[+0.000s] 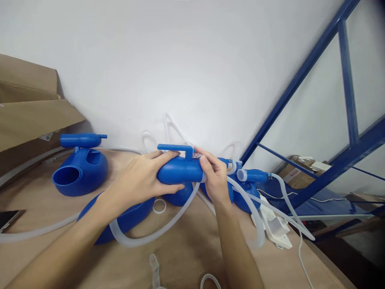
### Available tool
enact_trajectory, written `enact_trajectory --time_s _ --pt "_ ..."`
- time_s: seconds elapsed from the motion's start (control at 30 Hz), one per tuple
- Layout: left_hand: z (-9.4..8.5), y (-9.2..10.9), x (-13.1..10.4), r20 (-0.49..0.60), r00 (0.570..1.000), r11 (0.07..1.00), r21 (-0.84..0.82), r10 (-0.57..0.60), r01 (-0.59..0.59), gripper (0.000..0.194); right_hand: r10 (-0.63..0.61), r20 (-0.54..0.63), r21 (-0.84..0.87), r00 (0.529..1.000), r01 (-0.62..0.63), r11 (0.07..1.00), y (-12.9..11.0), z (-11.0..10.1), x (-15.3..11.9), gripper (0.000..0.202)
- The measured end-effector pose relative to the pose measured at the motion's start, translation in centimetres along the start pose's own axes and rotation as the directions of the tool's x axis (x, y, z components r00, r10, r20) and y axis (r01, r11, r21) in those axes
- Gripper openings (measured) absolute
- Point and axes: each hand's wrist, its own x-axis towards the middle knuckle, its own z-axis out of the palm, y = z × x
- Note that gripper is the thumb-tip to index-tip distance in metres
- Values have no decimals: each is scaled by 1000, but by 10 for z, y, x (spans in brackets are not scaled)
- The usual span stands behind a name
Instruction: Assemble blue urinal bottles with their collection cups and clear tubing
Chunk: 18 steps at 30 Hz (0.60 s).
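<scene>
While your left hand [144, 176] is wrapping the rounded end of the blue handled cylinder [182, 170], its fingers are curving moderately wide, thumb underneath and forefinger passing below the handle bar [173, 147], probably to be steadying the body against the palm. Your right hand [216, 178] is gripping the opposite end, thumb and forefinger drawn close together at the rim; you cannot tell exactly which small part they are pinching.

The cylinder is sitting near the centre of the frame, above the worktop [186, 253], which is likely giving both hands room around it. A translucent tube [150, 239] is looping from beneath its right end towards the lower left, perhaps hanging slack under its own weight; the joint is hiding behind your hand. Just below, a white ring [159, 212] is lying flat.

At left, a blue jug [94, 172] is standing with its round mouth facing you, seemingly parked clear of your forearm. At right, a white power strip [275, 230] is lying near more blue jugs [247, 200].
</scene>
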Motion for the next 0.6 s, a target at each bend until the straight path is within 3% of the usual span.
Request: enact_trajectory --time_s 0.2,0.43,0.6 --pt "-14 5 -5 36 997 997 -16 -69 70 76 -169 6 -176 986 167 970 -7 4 -9 19" --pt "-13 11 -5 151 985 994 -55 -83 92 82 -49 126 -286 991 84 955 -14 -6 -5 7" --pt "-10 8 -3 140 987 994 -65 -83 93 79 22 194 -265 981 31 964 -18 -14 -2 13"
